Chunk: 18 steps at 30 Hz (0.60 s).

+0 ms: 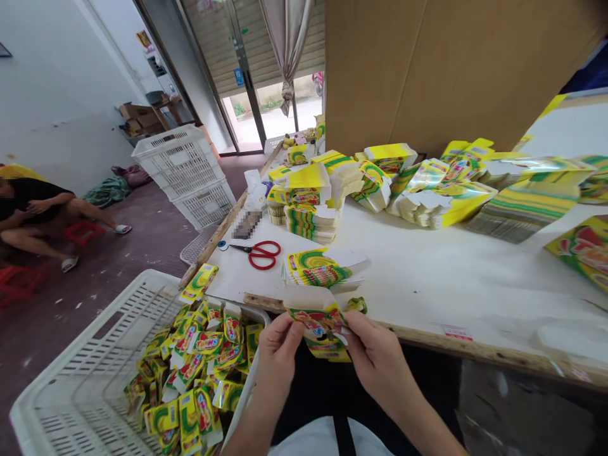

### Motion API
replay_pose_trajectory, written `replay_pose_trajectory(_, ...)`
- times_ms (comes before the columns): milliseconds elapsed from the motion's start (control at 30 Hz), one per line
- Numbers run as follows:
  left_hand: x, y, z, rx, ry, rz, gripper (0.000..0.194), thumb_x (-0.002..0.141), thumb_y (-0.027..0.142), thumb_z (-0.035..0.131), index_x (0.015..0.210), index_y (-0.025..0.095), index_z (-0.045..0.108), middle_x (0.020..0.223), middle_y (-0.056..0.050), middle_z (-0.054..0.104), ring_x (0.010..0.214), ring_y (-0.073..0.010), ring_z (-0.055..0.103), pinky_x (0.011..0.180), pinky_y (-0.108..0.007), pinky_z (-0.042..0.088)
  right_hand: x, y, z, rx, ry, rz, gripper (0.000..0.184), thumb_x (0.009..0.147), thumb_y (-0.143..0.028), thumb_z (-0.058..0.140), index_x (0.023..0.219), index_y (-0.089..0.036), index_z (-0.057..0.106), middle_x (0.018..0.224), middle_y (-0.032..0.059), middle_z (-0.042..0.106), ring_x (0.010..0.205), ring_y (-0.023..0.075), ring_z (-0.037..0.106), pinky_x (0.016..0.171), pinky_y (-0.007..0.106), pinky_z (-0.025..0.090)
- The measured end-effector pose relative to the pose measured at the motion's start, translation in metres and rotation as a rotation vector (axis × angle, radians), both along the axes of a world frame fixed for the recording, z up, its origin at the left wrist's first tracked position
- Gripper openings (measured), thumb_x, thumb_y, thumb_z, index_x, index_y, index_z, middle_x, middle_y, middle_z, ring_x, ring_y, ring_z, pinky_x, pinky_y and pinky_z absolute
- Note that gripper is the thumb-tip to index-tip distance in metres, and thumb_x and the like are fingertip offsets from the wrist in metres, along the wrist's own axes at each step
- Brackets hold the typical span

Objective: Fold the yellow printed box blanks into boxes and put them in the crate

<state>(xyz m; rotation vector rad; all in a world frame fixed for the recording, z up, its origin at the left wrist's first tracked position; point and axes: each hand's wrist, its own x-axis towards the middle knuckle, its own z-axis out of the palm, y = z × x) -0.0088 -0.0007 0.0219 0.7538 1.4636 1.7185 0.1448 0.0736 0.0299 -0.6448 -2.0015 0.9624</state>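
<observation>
Between my two hands, in front of the table edge, is a small yellow, green and red printed carton (316,320). My left hand (280,339) pinches its left side with thumb and fingers. On its right side my right hand (368,345) grips the carton near a white flap. Just beyond lies a fanned stack of flat cartons (318,266) on the white table. Below and to the left, a white plastic crate (95,373) holds many small folded cartons (194,373).
Red-handled scissors (264,254) lie on the table (408,272). Stacks of flat cartons (311,221) line the back, before a large cardboard sheet (427,69). White crates (185,171) stand stacked on the floor. A seated person (42,209) is at far left.
</observation>
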Motion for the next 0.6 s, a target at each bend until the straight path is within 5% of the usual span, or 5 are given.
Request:
replay_pose_trajectory(133,-0.032,-0.006,0.028,0.100,0.155,-0.185,0.067,0.080,0.068,0.055,0.127,0.020,0.056,0.125,-0.012,0.061,0.115,-0.0300,0.056,0.097,-0.040,0.044,0.019,0.011,0.011,0.098,-0.298,0.197,0.040,0.084,0.001,0.043,0.108,-0.021,0.065,0.087,0.0056,0.066,0.078,0.0198,0.063,0.068,0.029,0.050)
replay_pose_trajectory(267,-0.031,-0.005,0.041,-0.239,0.535,-0.635,0.104,0.052,0.055,0.086,0.140,0.021,0.043,0.140,-0.015,0.050,0.126,-0.0366,0.047,0.107,-0.047,0.036,0.016,0.007,0.021,0.256,-0.377,0.262,0.034,0.084,0.001,0.051,0.099,-0.024,0.070,0.078,0.0029,0.065,0.076,0.0207,0.059,0.071,0.033,0.048)
replay_pose_trajectory(400,-0.009,0.001,0.030,-0.329,0.623,-0.693,0.074,0.063,0.022,0.081,0.130,0.026,0.049,0.124,-0.007,0.062,0.112,-0.0296,0.059,0.096,-0.041,0.047,0.013,0.001,0.014,0.321,-0.163,0.020,0.047,0.088,-0.010,0.054,0.129,-0.032,0.054,0.119,0.0074,0.062,0.115,0.0282,0.051,0.107,0.051,0.030)
replay_pose_trajectory(500,0.003,0.001,0.019,-0.368,0.695,-0.496,0.071,0.062,0.017,0.079,0.125,0.026,0.050,0.113,-0.006,0.066,0.101,-0.0291,0.063,0.088,-0.041,0.051,0.014,-0.004,-0.005,0.073,0.018,-0.229,0.070,0.090,-0.029,0.056,0.150,-0.030,0.022,0.151,0.0109,0.032,0.139,0.0322,0.027,0.113,0.057,0.021)
replay_pose_trajectory(600,0.012,-0.001,0.013,-0.326,0.740,-0.466,0.078,0.056,0.018,0.084,0.126,0.025,0.050,0.112,-0.008,0.068,0.100,-0.0320,0.065,0.086,-0.044,0.053,0.011,-0.013,-0.022,-0.466,0.154,-0.105,0.054,0.097,-0.044,0.043,0.147,-0.025,0.034,0.144,0.0128,0.046,0.137,0.0291,0.037,0.112,0.052,0.031)
